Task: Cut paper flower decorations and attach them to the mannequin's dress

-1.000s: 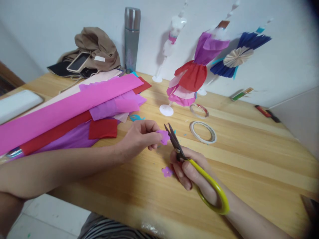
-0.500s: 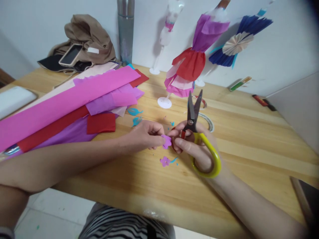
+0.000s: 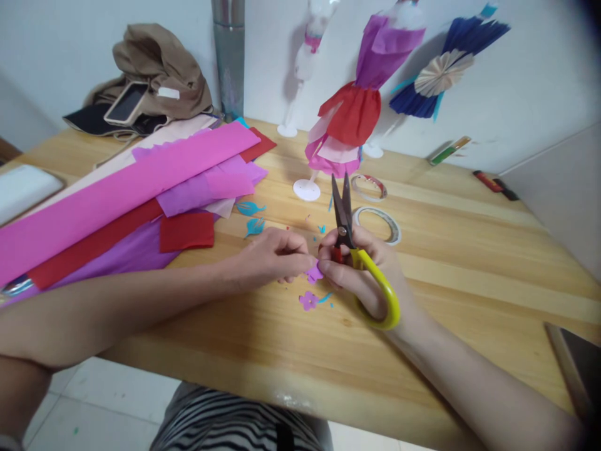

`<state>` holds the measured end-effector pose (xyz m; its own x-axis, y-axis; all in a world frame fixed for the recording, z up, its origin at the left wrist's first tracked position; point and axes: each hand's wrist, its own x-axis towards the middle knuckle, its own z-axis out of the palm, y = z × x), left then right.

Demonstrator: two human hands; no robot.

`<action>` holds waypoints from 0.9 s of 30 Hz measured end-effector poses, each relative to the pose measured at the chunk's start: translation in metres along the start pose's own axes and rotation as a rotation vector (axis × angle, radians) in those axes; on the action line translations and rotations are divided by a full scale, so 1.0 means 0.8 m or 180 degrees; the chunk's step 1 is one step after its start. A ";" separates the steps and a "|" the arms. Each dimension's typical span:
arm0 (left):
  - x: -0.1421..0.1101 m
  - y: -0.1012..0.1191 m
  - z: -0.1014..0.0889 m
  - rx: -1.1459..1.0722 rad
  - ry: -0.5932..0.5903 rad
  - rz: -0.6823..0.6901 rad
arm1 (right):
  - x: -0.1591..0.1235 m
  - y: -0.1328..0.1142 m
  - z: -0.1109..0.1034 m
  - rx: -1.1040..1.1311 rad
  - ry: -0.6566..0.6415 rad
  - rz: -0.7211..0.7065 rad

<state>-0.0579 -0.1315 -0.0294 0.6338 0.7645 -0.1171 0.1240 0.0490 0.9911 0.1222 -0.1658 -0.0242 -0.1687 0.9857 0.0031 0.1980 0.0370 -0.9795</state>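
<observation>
Between thumb and fingers, my left hand (image 3: 282,255) pinches a small purple paper flower (image 3: 314,272). My right hand (image 3: 370,269) holds yellow-and-red-handled scissors (image 3: 344,228), their blades slightly parted and pointing away from me. The thumb and fingertips of that hand also touch the flower's right edge. A second purple paper flower (image 3: 308,301), with a small hole in its centre, lies on the table just below, beside a thin blue paper scrap (image 3: 325,297). Two blue paper leaves (image 3: 255,227) rest beyond my left hand.
Crepe paper strips (image 3: 126,188) are piled at the left. Behind stand a paper-dressed figure (image 3: 354,119), a blue fan-like one (image 3: 446,72) and a flask (image 3: 229,69). Tape rolls (image 3: 397,225) lie beyond my right hand. A dark flat object (image 3: 573,363) sits at the right edge.
The scissors have swung away from the flower, blades now pointing up and away. My right fingertips have come to the flower in my left hand. The view has tilted down.
</observation>
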 end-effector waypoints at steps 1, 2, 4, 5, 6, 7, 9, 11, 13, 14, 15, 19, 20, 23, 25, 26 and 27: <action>0.000 0.001 0.000 -0.0066 0.0076 -0.0051 | 0.000 -0.004 0.000 0.0143 0.0109 0.0061; -0.001 0.001 0.000 -0.0129 0.0140 -0.0087 | 0.000 -0.006 0.001 0.0312 0.0238 0.0119; -0.001 0.002 0.002 -0.0190 0.0187 -0.0117 | 0.000 -0.008 0.002 0.0493 0.0348 0.0194; -0.001 0.003 0.004 -0.0171 0.0188 -0.0111 | 0.000 -0.008 0.002 0.0525 0.0363 0.0211; -0.001 0.004 0.006 -0.0121 0.0175 -0.0107 | 0.000 -0.007 0.002 0.0549 0.0367 0.0216; -0.002 0.005 0.008 -0.0059 0.0174 -0.0114 | 0.000 -0.006 0.003 0.0570 0.0357 0.0209; -0.002 0.009 0.013 0.0018 0.0213 -0.0206 | -0.001 -0.004 0.003 0.0623 0.0323 0.0184; -0.003 0.013 0.016 -0.0036 0.0246 -0.0394 | -0.002 -0.003 0.003 0.0712 0.0296 0.0206; -0.004 0.016 0.016 -0.0176 0.0257 -0.0564 | -0.001 -0.003 0.003 0.0847 0.0248 0.0294; -0.004 0.016 0.016 -0.0257 0.0237 -0.0615 | -0.001 -0.002 0.003 0.0924 0.0216 0.0342; -0.004 0.016 0.015 -0.0337 0.0208 -0.0647 | 0.000 -0.001 0.003 0.1003 0.0176 0.0386; -0.004 0.013 0.012 -0.0579 0.0196 -0.0600 | 0.000 0.007 -0.001 0.1232 0.0057 0.0345; -0.004 0.013 0.011 -0.0613 0.0253 -0.0558 | 0.000 0.009 -0.004 0.1209 0.0020 0.0261; -0.002 0.016 0.008 -0.0707 0.0495 -0.0431 | -0.002 0.012 -0.015 0.0883 -0.0231 -0.0028; -0.002 0.022 0.005 -0.0760 0.0630 -0.0373 | -0.003 0.011 -0.023 0.0545 -0.0494 -0.0152; -0.002 0.025 0.004 -0.0775 0.0676 -0.0360 | -0.004 0.009 -0.026 0.0371 -0.0614 -0.0225; -0.002 0.029 0.002 -0.0779 0.0708 -0.0358 | -0.004 0.008 -0.029 0.0196 -0.0704 -0.0297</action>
<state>-0.0547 -0.1325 -0.0066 0.4415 0.8656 -0.2362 -0.0202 0.2728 0.9619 0.1463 -0.1650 -0.0256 -0.3922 0.9181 0.0567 0.1134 0.1095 -0.9875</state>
